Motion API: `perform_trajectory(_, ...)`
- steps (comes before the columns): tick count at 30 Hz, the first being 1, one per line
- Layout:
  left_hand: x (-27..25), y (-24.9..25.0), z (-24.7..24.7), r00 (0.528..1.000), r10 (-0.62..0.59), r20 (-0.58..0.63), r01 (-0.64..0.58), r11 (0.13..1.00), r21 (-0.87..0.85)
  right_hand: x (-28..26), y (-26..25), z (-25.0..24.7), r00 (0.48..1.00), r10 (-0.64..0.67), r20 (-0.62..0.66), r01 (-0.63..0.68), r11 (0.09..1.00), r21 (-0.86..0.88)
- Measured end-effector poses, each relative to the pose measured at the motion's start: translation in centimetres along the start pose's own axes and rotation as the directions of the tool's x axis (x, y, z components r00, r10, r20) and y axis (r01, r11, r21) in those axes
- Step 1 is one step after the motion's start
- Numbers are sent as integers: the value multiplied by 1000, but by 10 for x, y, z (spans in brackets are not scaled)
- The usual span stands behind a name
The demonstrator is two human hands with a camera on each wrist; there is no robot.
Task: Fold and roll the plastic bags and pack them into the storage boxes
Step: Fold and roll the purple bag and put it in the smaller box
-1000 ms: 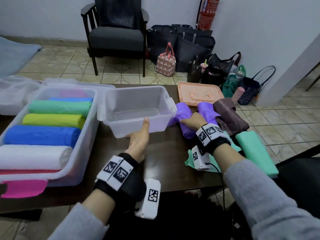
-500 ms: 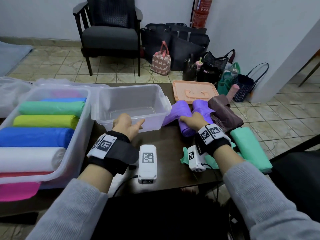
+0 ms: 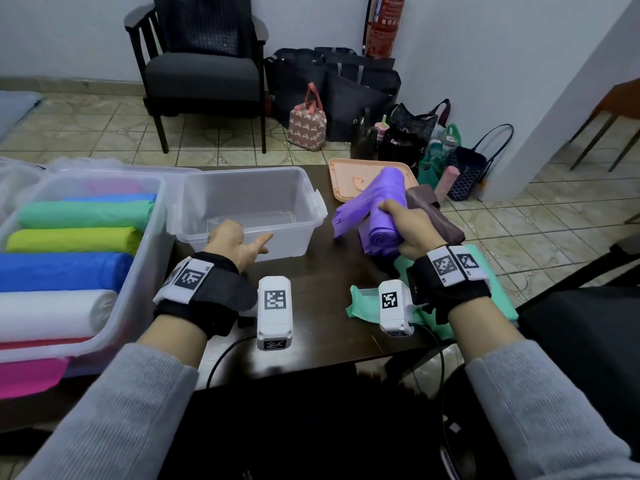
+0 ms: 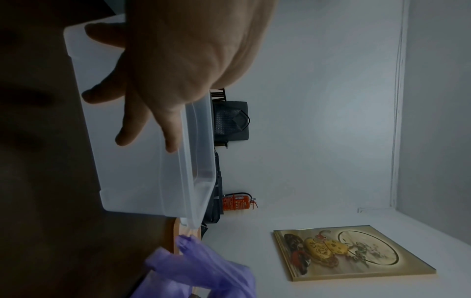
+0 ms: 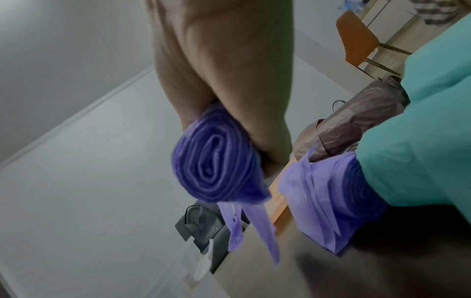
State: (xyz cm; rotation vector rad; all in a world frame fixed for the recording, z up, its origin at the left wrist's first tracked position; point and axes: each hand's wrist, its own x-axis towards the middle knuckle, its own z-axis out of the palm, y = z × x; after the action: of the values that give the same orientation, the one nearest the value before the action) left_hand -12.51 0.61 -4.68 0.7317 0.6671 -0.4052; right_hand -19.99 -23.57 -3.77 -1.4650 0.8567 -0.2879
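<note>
We wear grey knit sleeves [image 3: 114,410], black wrist straps [image 3: 207,299] with coded tags, white camera boxes [image 3: 274,311], black cables [image 3: 221,358].

- Our right hand [image 3: 412,226] covers the middle of the purple roll [image 3: 386,216].
- The large box [image 3: 138,282] is cut off at the left edge.
- The pink bag [image 3: 27,375] is partly hidden beneath it.

– Where is there room to pass?
– The clear storage box [image 3: 249,206] is open-topped and empty; bare tabletop [image 3: 322,296] lies near it.
– What blocks?
– The filled box [image 3: 145,244] touching its left wall; bag rolls [image 3: 434,216] and the orange lid [image 3: 341,181] crowd the right.
</note>
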Motion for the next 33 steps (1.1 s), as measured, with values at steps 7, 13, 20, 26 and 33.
perform_trajectory(7,-7,0,0,1000,-2,10,2,1000,19,-38,-28,-4,982,-116,146,62,941,333)
perform_trajectory(13,-16,2,-2,1000,2,28,-4,997,79,-52,-17,-1,959,-108,262,53,977,208)
perform_trajectory(20,-26,2,-5,999,-19,28,13,977,213,-61,27,-4,950,-18,313,79,980,-184)
perform_trajectory(26,-64,-48,4,953,-280,114,183,835,519,-61,57,-3,940,-300,160,324,647,-690)
perform_trajectory(33,-81,-93,27,894,-367,256,92,710,699,-64,78,-4,854,-413,316,410,162,-897)
